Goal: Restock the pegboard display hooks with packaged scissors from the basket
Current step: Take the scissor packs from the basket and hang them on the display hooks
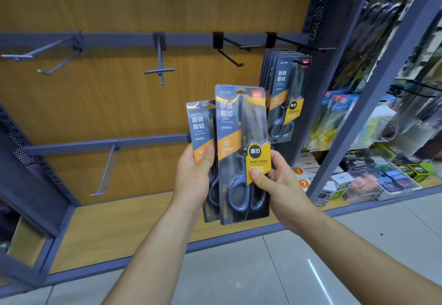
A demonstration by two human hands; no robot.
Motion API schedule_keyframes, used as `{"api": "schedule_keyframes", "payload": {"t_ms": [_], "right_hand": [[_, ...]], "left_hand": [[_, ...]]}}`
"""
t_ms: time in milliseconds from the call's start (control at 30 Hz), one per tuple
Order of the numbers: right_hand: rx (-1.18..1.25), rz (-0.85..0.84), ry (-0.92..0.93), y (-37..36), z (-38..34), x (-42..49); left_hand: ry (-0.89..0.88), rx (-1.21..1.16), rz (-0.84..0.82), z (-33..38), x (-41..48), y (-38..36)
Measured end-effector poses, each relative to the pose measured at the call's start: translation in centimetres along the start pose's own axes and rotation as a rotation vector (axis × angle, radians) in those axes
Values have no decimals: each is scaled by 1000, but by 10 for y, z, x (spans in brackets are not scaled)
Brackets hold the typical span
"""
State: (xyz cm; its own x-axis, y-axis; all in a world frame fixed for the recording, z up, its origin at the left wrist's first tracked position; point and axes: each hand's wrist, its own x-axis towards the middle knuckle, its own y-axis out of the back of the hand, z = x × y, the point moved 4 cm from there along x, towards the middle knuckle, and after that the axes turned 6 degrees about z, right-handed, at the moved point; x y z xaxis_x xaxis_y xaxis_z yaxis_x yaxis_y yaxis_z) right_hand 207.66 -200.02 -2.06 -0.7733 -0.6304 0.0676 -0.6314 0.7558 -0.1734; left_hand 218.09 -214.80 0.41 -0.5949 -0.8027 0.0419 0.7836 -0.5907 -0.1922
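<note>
Left hand (191, 178) grips the small pack (199, 125), right hand (281, 182) the large pack (240, 142), upright, seemingly so hang-holes meet empty hooks (231, 58).

— Colours of the packs?
— Larger scissors pack (239, 137): dark grey, orange diagonal band, yellow tag; smaller scissors pack (200, 125): blue-grey, same orange band.
— The display?
— Back panel (143, 1) tan wood-grain; rail (119, 39) grey-blue; side panel (320, 13) dark, dotted with holes.

The large pack (241, 151) lies over the small pack (201, 132) at its left, both before and below the hung packs (284, 94) on the right hook (297, 61)
</note>
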Motion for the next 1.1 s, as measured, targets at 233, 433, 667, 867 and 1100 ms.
{"api": "schedule_keyframes", "payload": {"t_ms": [233,433,667,867,1100], "right_hand": [[-62,196,100,21,-22,9],[-103,428,195,69,-49,27],[-198,489,190,85,-56,43],[-260,491,131,85,-60,65],[-722,509,-51,76,-57,118]], "left_hand": [[25,71,70,-3,3,8],[39,88,36,0,0,4],[26,113,-5,3,-3,-3],[22,132,-23,4,-4,-4],[7,138,-4,4,-3,-7]]}}
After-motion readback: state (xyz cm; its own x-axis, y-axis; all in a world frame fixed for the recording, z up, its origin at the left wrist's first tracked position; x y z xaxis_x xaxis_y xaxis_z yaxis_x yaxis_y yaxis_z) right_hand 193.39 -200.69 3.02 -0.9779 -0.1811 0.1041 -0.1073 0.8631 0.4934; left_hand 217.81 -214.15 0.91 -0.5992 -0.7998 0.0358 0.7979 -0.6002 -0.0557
